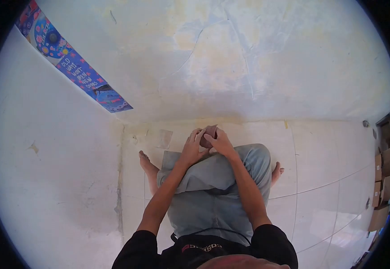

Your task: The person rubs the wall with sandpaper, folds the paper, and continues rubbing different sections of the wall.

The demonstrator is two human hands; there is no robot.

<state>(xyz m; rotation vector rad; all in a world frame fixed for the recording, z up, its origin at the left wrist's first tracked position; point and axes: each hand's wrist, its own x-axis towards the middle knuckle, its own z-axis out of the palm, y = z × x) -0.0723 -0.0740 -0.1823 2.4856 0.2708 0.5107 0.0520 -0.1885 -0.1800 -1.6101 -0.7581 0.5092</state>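
Just above my crossed legs, both hands hold a small dark reddish-brown object point(208, 136), thin and uneven along its top edge. My left hand point(193, 147) wraps its left side, fingers curled against it. On the right side, my right hand point(220, 142) grips it with the thumb across its front. What the object is cannot be made out. A small clear flat piece point(164, 139) lies on the tiled floor left of my hands.
A cracked wall point(213, 58) rises in front. A blue printed strip point(81, 71) with lettering hangs at the upper left. Cardboard boxes point(380, 217) are stacked at the far right. Pale floor tiles point(316, 179) extend beside my legs.
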